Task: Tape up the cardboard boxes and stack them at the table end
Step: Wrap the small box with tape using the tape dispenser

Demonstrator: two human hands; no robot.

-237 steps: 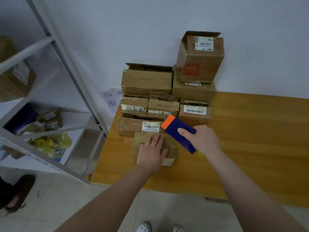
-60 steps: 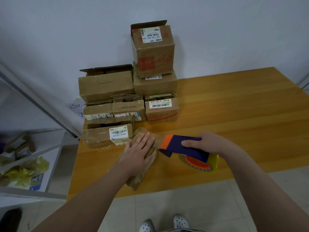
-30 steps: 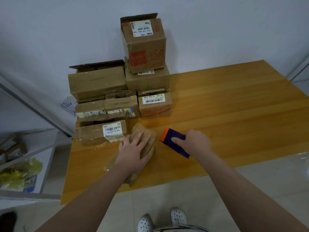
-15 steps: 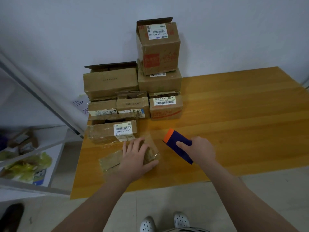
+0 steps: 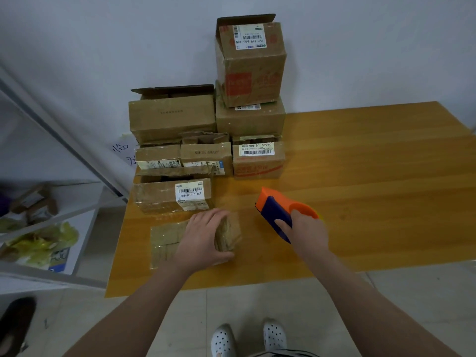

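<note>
1. Head view, looking down on the left end of a wooden table (image 5: 373, 189).
2. Left hand (image 5: 203, 235): lies over the right end of a flat box (image 5: 167, 240), fingers curled over its far edge and thumb at the near right corner, gripping it.
3. Flat box: lies on the table near the front edge, close to the front-left corner. Its top face is shiny.
4. Right hand (image 5: 306, 233): clenched round the tape dispenser (image 5: 278, 212), a blue body with an orange nose. The nose points toward the far left. I cannot tell whether it touches the tabletop. It sits to the right of the flat box, apart from it.
5. Stacked boxes (image 5: 172, 117): piled at the back-left corner against the wall (image 5: 103, 47). A tall box (image 5: 252, 63) with red print sits highest, its top flap up.
6. Labelled box (image 5: 159, 197): frontmost of the pile, barcode sticker facing the camera, just behind the flat box.
7. Metal rack (image 5: 64, 202): stands off the left edge, with bags and small cartons on its shelves.
8. White clogs (image 5: 247, 338) show on the tiled floor below the front edge.
</note>
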